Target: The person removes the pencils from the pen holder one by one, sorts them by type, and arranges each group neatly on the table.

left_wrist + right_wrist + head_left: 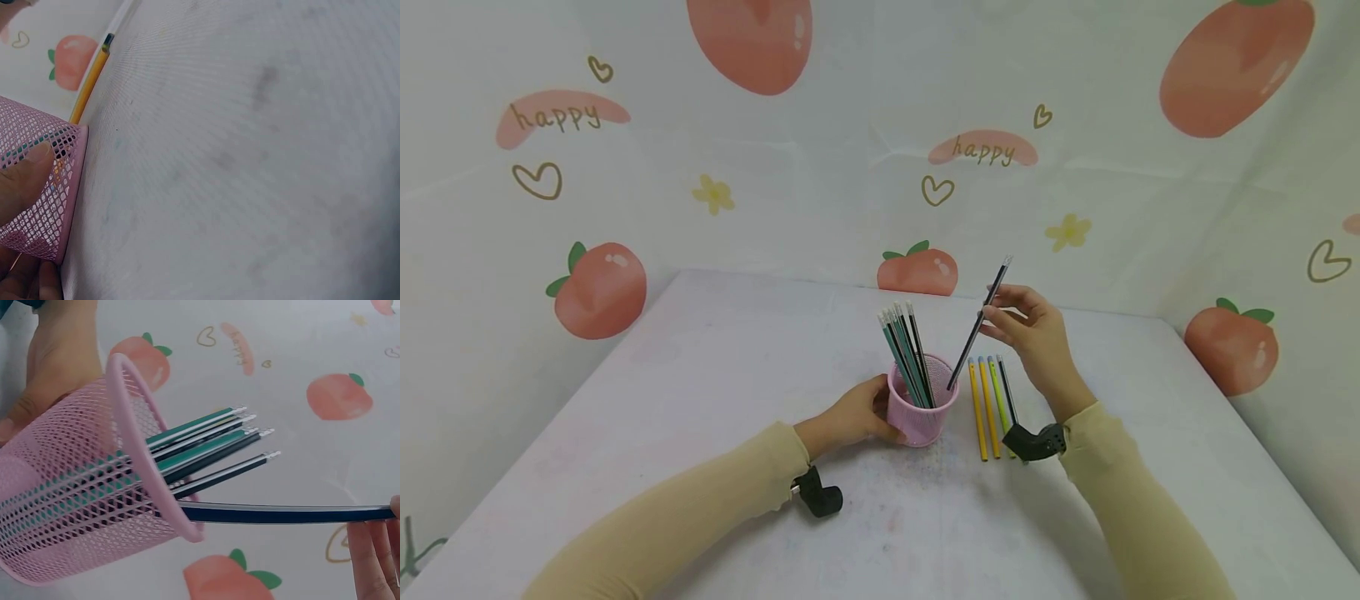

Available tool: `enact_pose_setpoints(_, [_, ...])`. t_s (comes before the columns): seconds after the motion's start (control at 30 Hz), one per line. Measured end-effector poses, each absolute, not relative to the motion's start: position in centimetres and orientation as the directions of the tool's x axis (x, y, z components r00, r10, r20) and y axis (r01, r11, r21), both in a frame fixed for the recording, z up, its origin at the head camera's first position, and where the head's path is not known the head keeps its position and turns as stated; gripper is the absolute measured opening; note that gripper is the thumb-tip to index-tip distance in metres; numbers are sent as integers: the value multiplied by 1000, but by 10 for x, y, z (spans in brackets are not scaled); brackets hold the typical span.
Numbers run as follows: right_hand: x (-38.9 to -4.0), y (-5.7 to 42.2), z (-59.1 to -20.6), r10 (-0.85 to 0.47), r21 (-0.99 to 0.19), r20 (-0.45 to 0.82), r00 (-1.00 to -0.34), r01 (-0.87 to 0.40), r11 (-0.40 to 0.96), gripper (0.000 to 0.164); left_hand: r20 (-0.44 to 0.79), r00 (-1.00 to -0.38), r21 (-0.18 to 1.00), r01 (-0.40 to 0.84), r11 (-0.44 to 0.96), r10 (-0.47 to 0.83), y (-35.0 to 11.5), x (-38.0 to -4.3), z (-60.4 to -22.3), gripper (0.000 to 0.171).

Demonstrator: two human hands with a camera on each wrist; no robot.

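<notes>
Head view: the left hand (853, 414) grips the pink cup (917, 427) on the counter (760, 533); the right hand (1028, 327) pinches a dark pencil (972, 337) — four pencils (989, 408) lie near. Left wrist: the thumb (28, 178) touches the cup. Right wrist: the dark pencil's end is inside the cup, beside green pencils (203, 449).

Long tan slvs (681, 517), blk wrist cams (1039, 442), L & R.

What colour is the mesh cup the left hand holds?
The mesh cup is pink; the right wrist view shows it best.
</notes>
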State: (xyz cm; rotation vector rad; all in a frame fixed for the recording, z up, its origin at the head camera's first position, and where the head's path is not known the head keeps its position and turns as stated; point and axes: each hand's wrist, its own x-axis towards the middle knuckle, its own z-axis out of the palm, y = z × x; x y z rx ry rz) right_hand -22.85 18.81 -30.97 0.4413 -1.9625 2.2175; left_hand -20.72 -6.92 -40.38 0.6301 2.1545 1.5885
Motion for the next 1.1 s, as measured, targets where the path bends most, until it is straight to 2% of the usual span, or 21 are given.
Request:
enact_pose_setpoints(0.23, [-228, 197, -302, -41, -920, 333, -942, -315, -232, 23, -50, -834, 962, 108, 251, 550, -68, -209, -407, 83])
enact_pose_setpoints(0.63, [-230, 212, -303, -19, -894, 351, -936, -328, -306, 23, -57, -834, 960, 106, 261, 548, -68, -209, -408, 85])
enact_pose_setpoints(1.1, [-232, 234, -313, 18, -934, 297, -955, -294, -200, 21, -55, -836, 960, 107, 260, 546, -68, -208, -407, 86])
